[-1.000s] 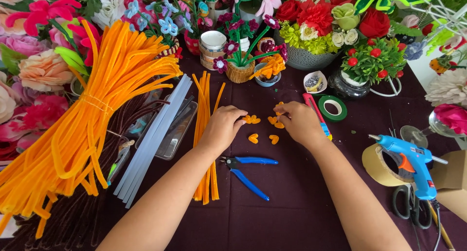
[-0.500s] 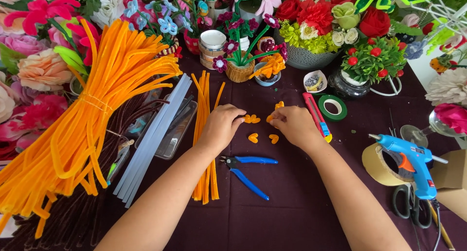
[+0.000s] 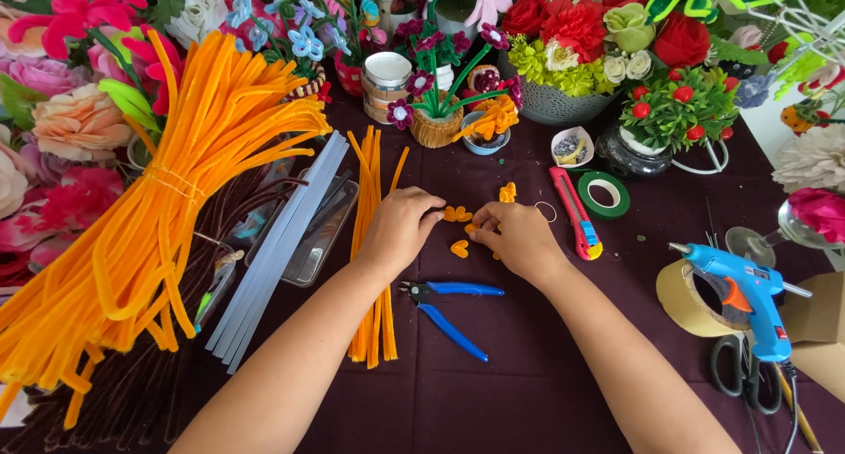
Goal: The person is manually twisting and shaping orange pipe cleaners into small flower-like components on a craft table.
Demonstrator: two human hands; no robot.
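Orange petals [image 3: 459, 248] between left hand [image 3: 400, 229] and right hand [image 3: 515, 236] (fingertips touching)

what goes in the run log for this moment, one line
left hand: fingertips at small orange petal pieces | right hand: on same pieces | blue pliers: on dark cloth, untouched | glue gun: idle at right

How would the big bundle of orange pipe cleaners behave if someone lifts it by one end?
The orange bundle would probably sag: its long strands already curve and droop past the tie. It looks light for its size, being thin fuzzy stems. The single tie may let loose strands splay or slide out, as the fanned ends suggest.
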